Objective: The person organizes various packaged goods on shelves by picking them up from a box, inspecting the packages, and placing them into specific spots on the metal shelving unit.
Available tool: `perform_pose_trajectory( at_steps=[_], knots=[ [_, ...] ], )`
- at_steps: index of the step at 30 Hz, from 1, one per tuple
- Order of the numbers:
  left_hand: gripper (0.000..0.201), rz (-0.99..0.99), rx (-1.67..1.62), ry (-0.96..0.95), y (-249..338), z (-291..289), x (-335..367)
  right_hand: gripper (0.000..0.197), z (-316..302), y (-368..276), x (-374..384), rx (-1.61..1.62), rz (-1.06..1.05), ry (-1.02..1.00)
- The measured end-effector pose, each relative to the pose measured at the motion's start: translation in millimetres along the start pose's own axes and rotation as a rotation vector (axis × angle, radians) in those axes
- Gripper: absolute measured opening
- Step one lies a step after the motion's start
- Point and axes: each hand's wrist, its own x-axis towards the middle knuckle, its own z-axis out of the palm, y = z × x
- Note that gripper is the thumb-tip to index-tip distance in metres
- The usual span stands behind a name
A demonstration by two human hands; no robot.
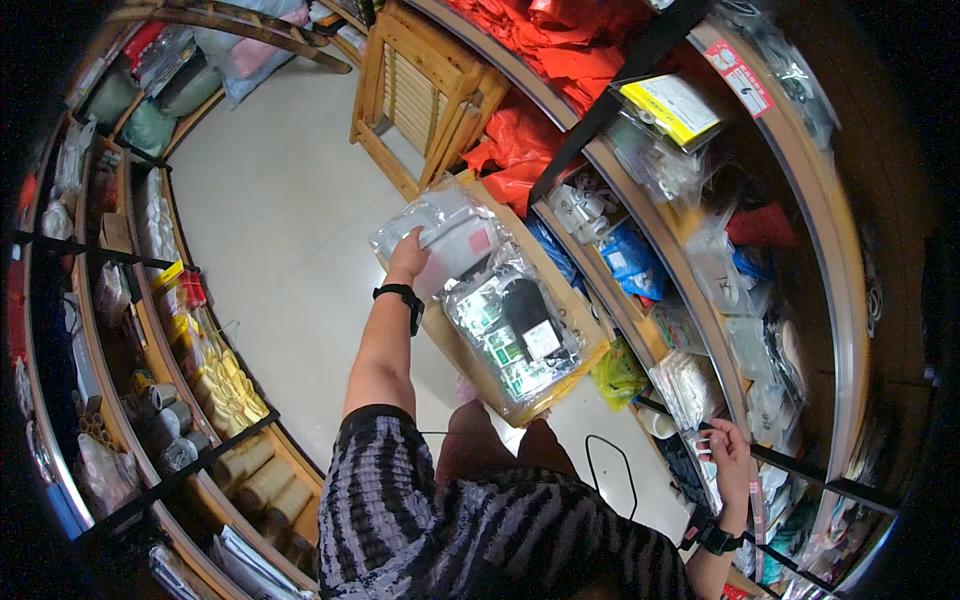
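Note:
My left hand (407,258) reaches forward to the far end of an open cardboard box (450,355), its fingers closed on the edge of a clear plastic bag (455,240) with pale grey and pink contents. Nearer me in the box lies another clear bag (520,335) holding green-and-white packets and a dark flat piece with a white label. Off to the right, my right hand (730,460) is beside the shelf's edge with its fingers curled. Something small and whitish shows at its fingertips, too small to name, close to some clear plastic packets (692,390).
Shelves full of bagged goods (745,270) curve along my right. Low shelves with rolls (270,485) and yellow packets (225,385) line the left. A folded wooden chair (420,95) and red plastic bags (515,150) stand beyond the box. A yellow-green bag (622,375) sits beside it.

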Motion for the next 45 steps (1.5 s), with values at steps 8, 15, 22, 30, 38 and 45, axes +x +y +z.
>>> perform_pose_trajectory(
  at_steps=[8,15,22,30,38,45],
  knots=[
    [0.051,-0.049,0.014,-0.064,-37,39,9,0.025,20,-16,4,-0.112,-0.033,-0.095],
    [0.035,0.161,-0.35,0.084,15,-7,-24,0.023,8,-56,17,-0.165,-0.281,-0.022],
    [0.028,0.579,-0.602,0.086,176,-85,-69,0.023,-47,-115,18,-0.246,-0.759,0.266],
    [0.031,0.923,-0.504,0.015,346,-119,-139,0.042,-122,-126,73,-0.771,-0.929,0.838],
    [0.041,1.228,0.051,0.266,495,-130,-141,0.047,-128,-103,99,-0.901,-0.846,0.932],
    [0.04,1.359,0.558,0.505,565,-76,-97,0.046,-128,-109,97,-0.868,-0.886,0.955]
  ],
)
